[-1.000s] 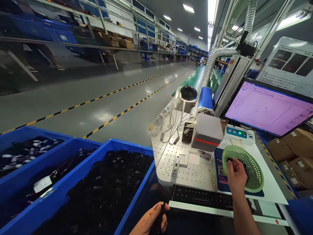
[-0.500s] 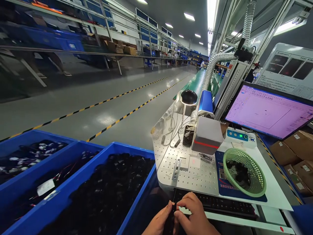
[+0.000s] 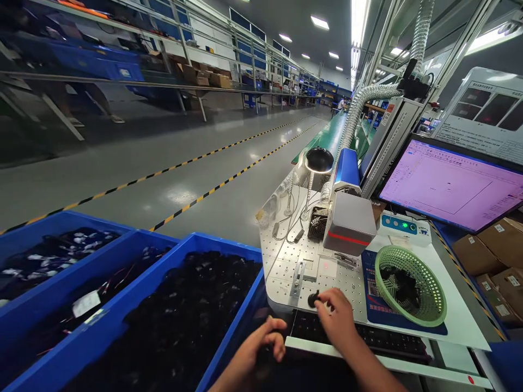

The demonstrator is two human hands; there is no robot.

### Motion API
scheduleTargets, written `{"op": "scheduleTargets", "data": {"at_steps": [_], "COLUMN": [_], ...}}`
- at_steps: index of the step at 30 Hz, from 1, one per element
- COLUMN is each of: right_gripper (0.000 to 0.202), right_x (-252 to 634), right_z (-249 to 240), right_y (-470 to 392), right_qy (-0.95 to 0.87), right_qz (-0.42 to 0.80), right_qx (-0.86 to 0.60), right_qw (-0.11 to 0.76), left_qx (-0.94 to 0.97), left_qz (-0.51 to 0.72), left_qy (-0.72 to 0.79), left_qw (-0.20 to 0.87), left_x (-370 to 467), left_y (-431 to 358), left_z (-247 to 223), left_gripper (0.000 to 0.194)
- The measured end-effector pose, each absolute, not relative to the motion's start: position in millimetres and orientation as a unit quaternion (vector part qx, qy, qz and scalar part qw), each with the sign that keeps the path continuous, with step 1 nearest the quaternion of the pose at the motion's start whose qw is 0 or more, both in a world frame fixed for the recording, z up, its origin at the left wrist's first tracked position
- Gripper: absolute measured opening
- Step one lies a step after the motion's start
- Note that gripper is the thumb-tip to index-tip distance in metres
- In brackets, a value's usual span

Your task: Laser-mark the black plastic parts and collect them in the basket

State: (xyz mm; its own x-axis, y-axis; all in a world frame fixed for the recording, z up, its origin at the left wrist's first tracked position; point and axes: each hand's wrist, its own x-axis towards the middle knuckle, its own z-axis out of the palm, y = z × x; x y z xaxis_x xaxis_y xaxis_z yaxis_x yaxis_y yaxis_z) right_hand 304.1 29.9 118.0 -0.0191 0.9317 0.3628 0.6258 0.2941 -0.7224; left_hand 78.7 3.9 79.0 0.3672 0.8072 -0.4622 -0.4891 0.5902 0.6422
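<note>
"What are you holding there?"

"I'm pinching a small black piece (image 3: 314, 298) between the fingertips of my right hand (image 3: 338, 321). It's sitting at the front edge of the metal bench (image 3: 281, 275), just beyond the keyboard (image 3: 394, 342). I can't tell whether it's touching the metal."

"Why only the fingertips?"

"The piece is small, so I'm guessing a light grip is leaving most of it free and easy to turn."

"And the other hand?"

"My left hand (image 3: 259, 343) is hanging lower, between the blue bin (image 3: 229, 331) and the keyboard. Its fingers are curling loosely, with thumb and fingers apart, and I'm seeing nothing between them. It's dark behind there, though."

"What's lying within reach?"

"On my left the bin is holding a heap of black bits (image 3: 175, 310); on my right a green basket (image 3: 431, 291) is holding a smaller dark pile (image 3: 402, 287). The basket is resting on a blue mat (image 3: 373, 307). I'd say they're standing on either side so each hand is having its own short reach."

"And that bracket?"

"The metal bracket (image 3: 297, 280) is lying on the bench, near a red spot (image 3: 326, 265) below the grey box (image 3: 352, 218). Probably it's serving as a stop for lining things up."
</note>
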Motion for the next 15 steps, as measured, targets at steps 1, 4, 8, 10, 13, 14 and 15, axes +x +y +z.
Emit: {"op": "scheduleTargets", "data": {"at_steps": [1,4,8,10,13,14,15], "right_gripper": [0.008,0.013,0.017,0.018,0.019,0.02,0.02], "right_x": [312,332,340,339,334,333,331], "right_z": [117,111,98,92,86,84,83], "right_y": [42,75,103,111,119,121,122], "right_qy": [-0.685,-0.673,-0.677,-0.681,-0.688,-0.689,-0.689], "right_qz": [0.156,0.098,0.09,0.091,0.091,0.09,0.088], "right_qx": [-0.578,-0.622,-0.643,-0.637,-0.62,-0.616,-0.614], "right_qw": [0.416,0.389,0.346,0.35,0.366,0.371,0.375], "left_qx": [0.155,0.017,-0.049,-0.051,-0.031,-0.018,0.005], "left_qz": [0.422,0.495,0.559,0.569,0.562,0.548,0.532], "left_qy": [0.412,0.457,0.545,0.598,0.687,0.713,0.733], "left_qw": [0.793,0.739,0.623,0.562,0.46,0.437,0.425], "left_x": [64,18,-30,-45,-58,-61,-63], "left_y": [10,30,44,44,36,32,28], "left_z": [83,90,64,33,-18,-32,-44], "left_gripper": [0.036,0.017,0.011,0.007,0.009,0.01,0.012]}}
